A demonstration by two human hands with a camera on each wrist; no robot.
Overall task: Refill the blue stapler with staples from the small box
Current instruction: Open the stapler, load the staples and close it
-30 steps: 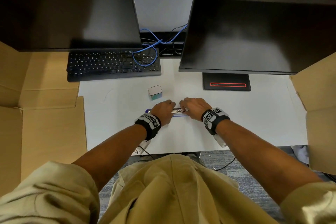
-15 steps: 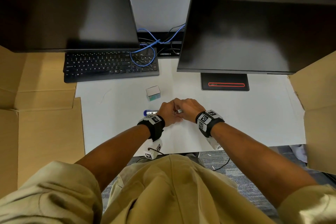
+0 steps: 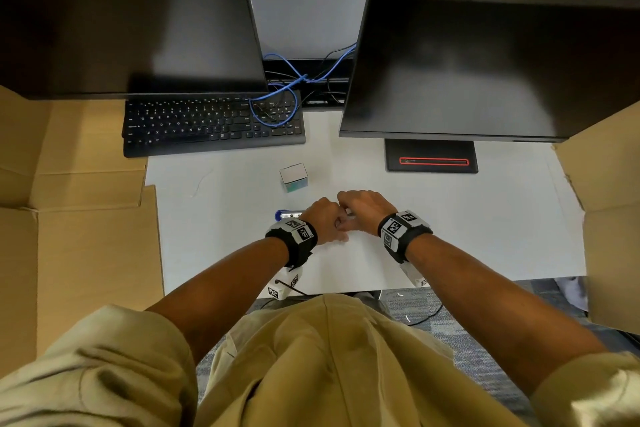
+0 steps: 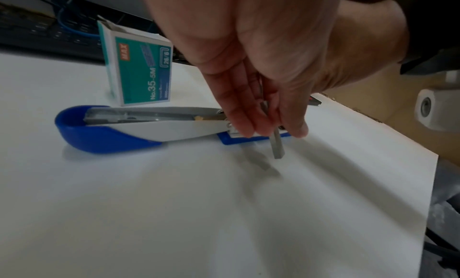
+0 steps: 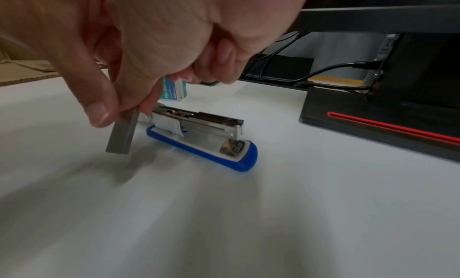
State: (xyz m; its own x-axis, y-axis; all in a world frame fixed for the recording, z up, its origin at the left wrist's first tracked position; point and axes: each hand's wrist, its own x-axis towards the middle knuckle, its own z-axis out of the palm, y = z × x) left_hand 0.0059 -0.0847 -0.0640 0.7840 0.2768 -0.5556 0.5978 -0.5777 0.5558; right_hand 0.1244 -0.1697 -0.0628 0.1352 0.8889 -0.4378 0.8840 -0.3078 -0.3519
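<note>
The blue and white stapler point(image 4: 124, 124) lies opened flat on the white desk, its cover to the left and its metal magazine and base point(image 5: 206, 142) to the right. In the head view only its blue left end point(image 3: 287, 215) shows past my hands. My left hand point(image 3: 329, 218) and right hand point(image 3: 360, 211) meet just in front of the stapler's middle. Together they pinch a grey strip of staples point(image 4: 277, 144) that hangs almost upright, its lower end point(image 5: 119, 138) a little above the desk. The small teal staple box point(image 3: 293, 177) stands upright behind the stapler.
A black keyboard point(image 3: 211, 125) lies at the back left under a dark monitor. A second monitor's base point(image 3: 431, 159) sits at the back right. Cardboard sheets flank the desk on the left point(image 3: 69, 218) and right point(image 3: 609, 184). The desk's front edge is close behind my wrists.
My hands were apart on the two ends of the open stapler. They have come together in front of its middle and now hold the staple strip between them.
</note>
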